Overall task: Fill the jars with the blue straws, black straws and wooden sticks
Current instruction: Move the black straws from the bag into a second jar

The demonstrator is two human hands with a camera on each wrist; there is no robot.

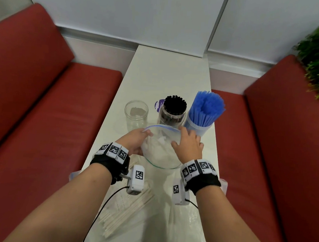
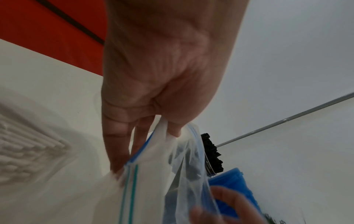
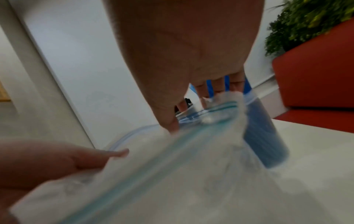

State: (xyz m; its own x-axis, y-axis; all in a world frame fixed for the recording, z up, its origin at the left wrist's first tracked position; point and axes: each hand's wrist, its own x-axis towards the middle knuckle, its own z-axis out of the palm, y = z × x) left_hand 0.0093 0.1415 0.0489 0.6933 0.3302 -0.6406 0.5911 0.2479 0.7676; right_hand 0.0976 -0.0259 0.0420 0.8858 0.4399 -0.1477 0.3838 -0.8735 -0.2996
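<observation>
1. Left hand (image 1: 134, 141): grip pinches the left rim of the bag (image 1: 160, 151), thumb inside the mouth and fingers (image 2: 114, 136) outside, as the left wrist view shows.
2. Right hand (image 1: 188, 144): grip holds the bag's right rim; the right wrist view is blurred, so the fingers appear curled over the zip edge.
3. Bag: clear, zip-top, mouth pulled wide between both hands, above the bench (image 1: 167, 74).
4. Empty jar (image 1: 136, 112): upright, left of the bag's far edge.
5. Black straws (image 1: 175, 105): standing in the middle jar (image 1: 171, 119), just behind the bag.
6. Blue straws (image 1: 205, 109): standing in the right jar (image 1: 197, 128), beside the right hand.
7. Sticks (image 1: 127, 213): lying in a loose pile on the near bench, under the left wrist.
</observation>
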